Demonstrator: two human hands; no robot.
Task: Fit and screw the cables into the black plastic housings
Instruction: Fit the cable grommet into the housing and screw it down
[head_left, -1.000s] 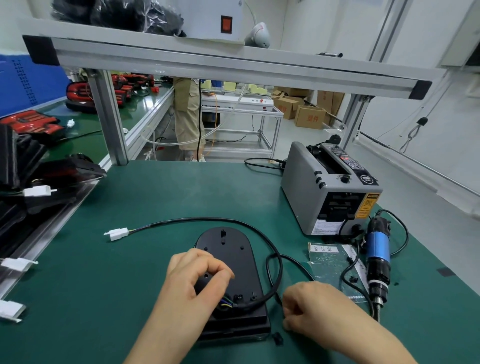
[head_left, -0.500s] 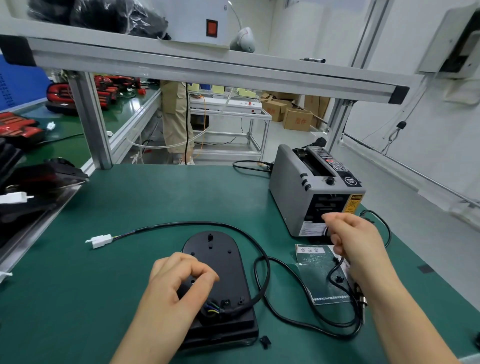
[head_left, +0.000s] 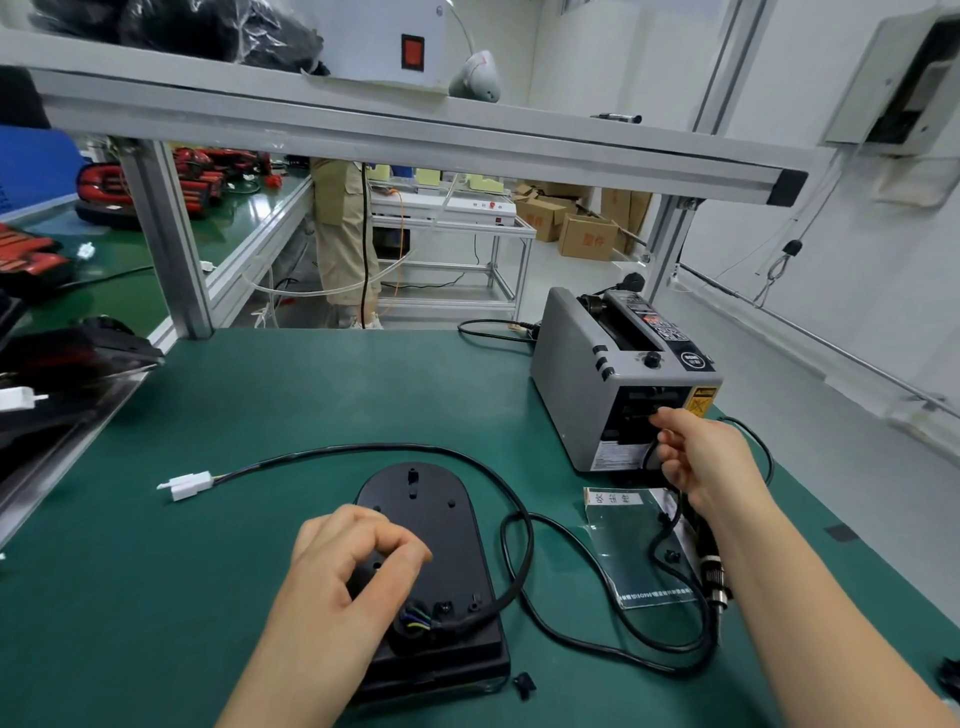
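A black plastic housing (head_left: 441, 519), rounded at its far end, is laid flat on the green counter (head_left: 291, 395) directly in front of the person. The left hand (head_left: 343, 566) is rested on its middle, with the fingers (head_left: 363, 525) curled and the thumb and forefinger tips brought together against the housing's top. Whether some small part is pinched there cannot be told. A black cable (head_left: 384, 446) is seated at the housing's near end, where thin coloured wires (head_left: 415, 619) are exposed. From there the cable is led out to the right, curved round the housing's far end and stretched off to the left. It is ended by a white connector (head_left: 189, 484) lying on the counter, well apart from the housing. The right hand (head_left: 706, 462) is raised to the front outlet of a grey tape dispenser (head_left: 576, 374) standing at the right of the counter. Its fingers (head_left: 670, 421) are curled and the forefinger tip is held at the dark slot, but what, if anything, is pinched cannot be made out. Under the right forearm the metal nose of an electric screwdriver (head_left: 712, 569) can be seen, laid beside a clear plastic bag (head_left: 634, 566). A second black cord (head_left: 597, 566) is looped on the counter between the housing and the bag. A small black part (head_left: 523, 685) is lying on the counter just beside the housing's near right corner.
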